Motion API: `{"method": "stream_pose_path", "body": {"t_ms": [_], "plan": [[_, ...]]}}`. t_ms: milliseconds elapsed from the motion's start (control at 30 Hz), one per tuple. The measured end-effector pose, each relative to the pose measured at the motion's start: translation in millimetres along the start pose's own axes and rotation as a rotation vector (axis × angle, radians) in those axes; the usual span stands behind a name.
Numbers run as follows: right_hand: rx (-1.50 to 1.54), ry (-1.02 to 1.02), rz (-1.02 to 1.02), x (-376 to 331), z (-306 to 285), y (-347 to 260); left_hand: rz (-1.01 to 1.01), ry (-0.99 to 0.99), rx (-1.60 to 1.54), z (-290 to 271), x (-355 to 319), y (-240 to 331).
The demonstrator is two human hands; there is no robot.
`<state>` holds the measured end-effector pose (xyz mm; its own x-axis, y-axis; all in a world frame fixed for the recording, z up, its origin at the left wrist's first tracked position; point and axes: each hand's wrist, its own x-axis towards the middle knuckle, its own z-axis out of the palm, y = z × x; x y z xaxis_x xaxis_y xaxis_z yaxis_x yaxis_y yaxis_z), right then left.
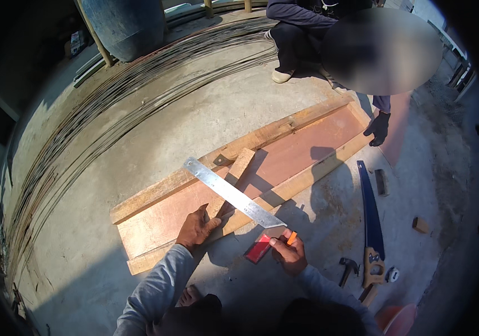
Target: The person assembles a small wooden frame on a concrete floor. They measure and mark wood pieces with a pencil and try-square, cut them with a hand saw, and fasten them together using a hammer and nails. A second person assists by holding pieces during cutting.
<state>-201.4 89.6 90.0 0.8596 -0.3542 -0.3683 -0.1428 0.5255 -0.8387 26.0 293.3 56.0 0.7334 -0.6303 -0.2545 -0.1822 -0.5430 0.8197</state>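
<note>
While the left hand [196, 228] presses flat and open on a wooden batten [229, 185] at centre frame, the right hand [287, 253] grips an orange pencil [292, 238]. It also steadies a try square [238, 197] by its red stock.

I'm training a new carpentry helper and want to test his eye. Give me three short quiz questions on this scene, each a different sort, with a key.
1. True or false: the handsaw lies on the plywood panel.
2. Which hand holds the orange pencil? A left hand B right hand
3. Fill in: the metal square lies across a short wooden ____.

Key: 1 false, it lies on the concrete floor; 2 B; 3 batten.
</note>
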Motion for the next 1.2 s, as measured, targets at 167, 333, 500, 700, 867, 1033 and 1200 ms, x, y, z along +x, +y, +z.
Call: {"method": "stream_pose_path", "body": {"t_ms": [167, 333, 500, 700, 867, 1033, 1200], "plan": [[-0.093, -0.066, 0.109, 25.8, 29.8, 26.2, 0.224, 0.126, 0.169, 23.7, -20.5, -5.5], [-0.075, -0.053, 0.192, 43.9, 38.8, 42.9, -0.068, 0.032, -0.479, 16.6, -5.6, -1.7], [0.018, -0.077, 0.222, 59.6, 48.6, 49.0, -0.209, 0.141, -0.729, 23.7, 10.3, 14.0], [-0.012, -0.118, 0.240, 71.7, 49.9, 48.1, -0.201, 0.213, -0.786, 30.1, 11.0, 12.9], [-0.066, -0.214, 0.249, 80.2, 44.7, 46.5, -0.130, 0.255, -0.746, 31.1, 10.7, 12.1], [-0.100, -0.263, 0.209, 80.2, 40.5, 42.7, -0.219, 0.251, -0.661, 28.4, 15.0, 16.6], [-0.103, -0.217, 0.210, 79.5, 44.1, 45.5, -0.215, 0.252, -0.686, 27.0, 14.4, 20.3]]}}
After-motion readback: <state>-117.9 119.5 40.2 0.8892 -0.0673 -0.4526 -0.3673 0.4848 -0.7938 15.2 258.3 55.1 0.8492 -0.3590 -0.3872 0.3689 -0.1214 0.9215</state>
